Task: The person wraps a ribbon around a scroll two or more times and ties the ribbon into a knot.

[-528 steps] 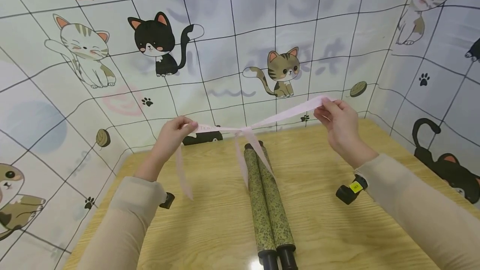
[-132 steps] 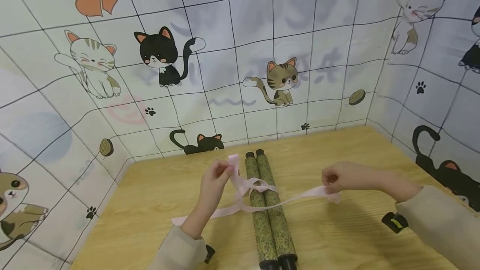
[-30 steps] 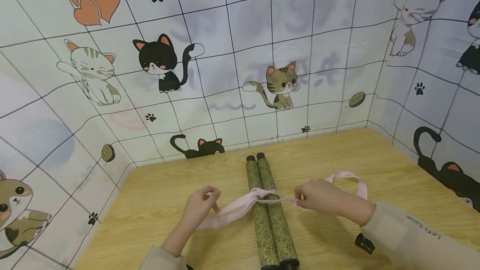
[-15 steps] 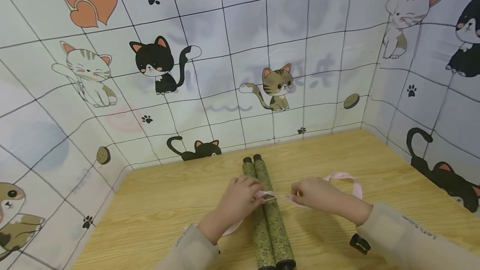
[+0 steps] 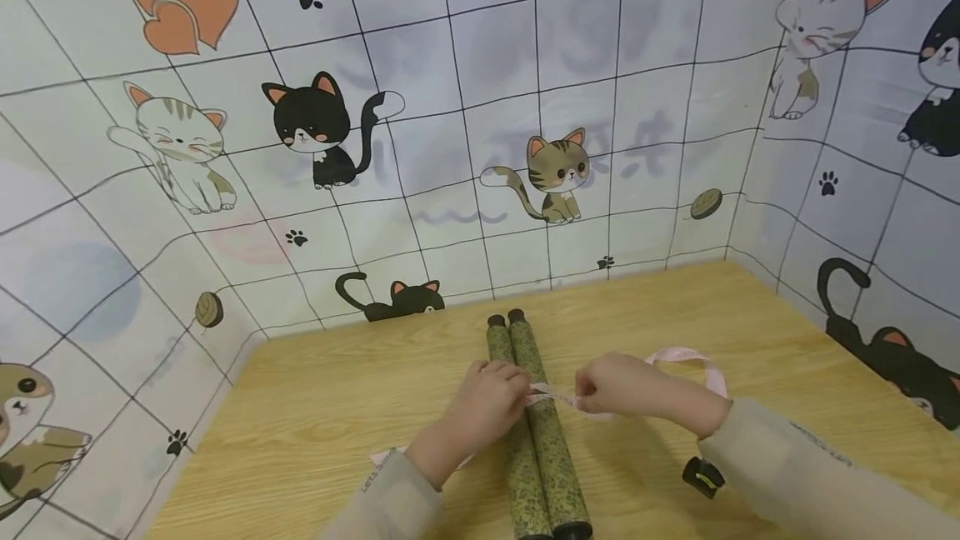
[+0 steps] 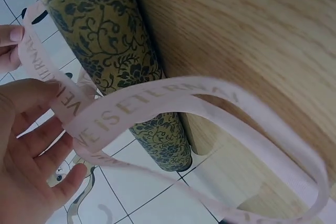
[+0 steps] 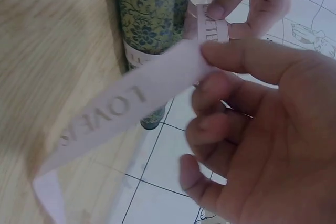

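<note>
Two rolled scrolls (image 5: 551,457) with green-gold floral cloth and black end knobs lie side by side on the table. A pink ribbon (image 6: 194,85) printed with gold letters passes around them, loosely looped in the left wrist view. My left hand (image 5: 487,398) is over the left scroll and pinches the ribbon at the crossing; the knot itself is mostly hidden behind the fingers. Just right of the scrolls, my right hand (image 5: 618,386) pinches the ribbon between thumb and forefinger. From that hand (image 7: 268,114) a lettered length of ribbon (image 7: 126,103) hangs down in the right wrist view.
The wooden table (image 5: 337,390) meets a wall (image 5: 420,132) covered in cat-printed sheeting at the back and sides. One ribbon tail (image 5: 693,354) curves over the table behind the right wrist; another end (image 5: 382,457) shows by the left sleeve.
My left hand has moved right and inward from beside the scrolls onto them, taking the ribbon at the crossing. The right hand has shifted slightly left, still pinching its ribbon.
</note>
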`<state>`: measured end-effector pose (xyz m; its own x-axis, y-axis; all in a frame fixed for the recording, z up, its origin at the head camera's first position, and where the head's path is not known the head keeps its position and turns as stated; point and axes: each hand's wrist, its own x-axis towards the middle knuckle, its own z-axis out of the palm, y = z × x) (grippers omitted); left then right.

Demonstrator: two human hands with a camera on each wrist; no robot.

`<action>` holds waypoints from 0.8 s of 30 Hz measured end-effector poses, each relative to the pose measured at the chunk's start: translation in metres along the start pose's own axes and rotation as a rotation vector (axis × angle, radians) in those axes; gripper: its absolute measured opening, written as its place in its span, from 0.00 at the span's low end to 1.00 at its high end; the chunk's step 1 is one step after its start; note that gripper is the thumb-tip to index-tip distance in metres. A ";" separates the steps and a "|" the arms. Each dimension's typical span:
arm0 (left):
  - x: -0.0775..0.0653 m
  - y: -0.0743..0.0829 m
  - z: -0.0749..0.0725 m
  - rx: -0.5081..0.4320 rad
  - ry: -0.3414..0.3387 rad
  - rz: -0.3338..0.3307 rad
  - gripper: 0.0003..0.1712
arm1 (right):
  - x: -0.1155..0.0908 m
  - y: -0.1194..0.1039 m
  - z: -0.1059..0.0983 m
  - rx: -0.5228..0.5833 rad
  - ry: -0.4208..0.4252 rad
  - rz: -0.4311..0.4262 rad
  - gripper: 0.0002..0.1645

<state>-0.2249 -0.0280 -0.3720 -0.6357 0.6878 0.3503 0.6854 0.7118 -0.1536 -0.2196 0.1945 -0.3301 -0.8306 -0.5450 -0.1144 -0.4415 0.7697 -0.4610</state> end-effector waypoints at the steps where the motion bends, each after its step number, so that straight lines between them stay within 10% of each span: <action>1: 0.000 0.000 0.000 0.004 0.015 -0.011 0.04 | 0.002 -0.001 -0.001 0.001 -0.023 -0.007 0.08; 15: -0.004 -0.005 0.003 0.080 0.261 0.015 0.02 | 0.064 -0.010 0.031 0.109 0.125 -0.088 0.08; 24: -0.006 -0.005 0.003 0.108 0.253 0.029 0.03 | 0.078 -0.002 0.043 0.182 0.090 -0.097 0.08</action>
<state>-0.2255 -0.0349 -0.3760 -0.4979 0.6604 0.5621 0.6518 0.7125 -0.2598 -0.2687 0.1365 -0.3760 -0.8179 -0.5753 0.0139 -0.4591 0.6377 -0.6185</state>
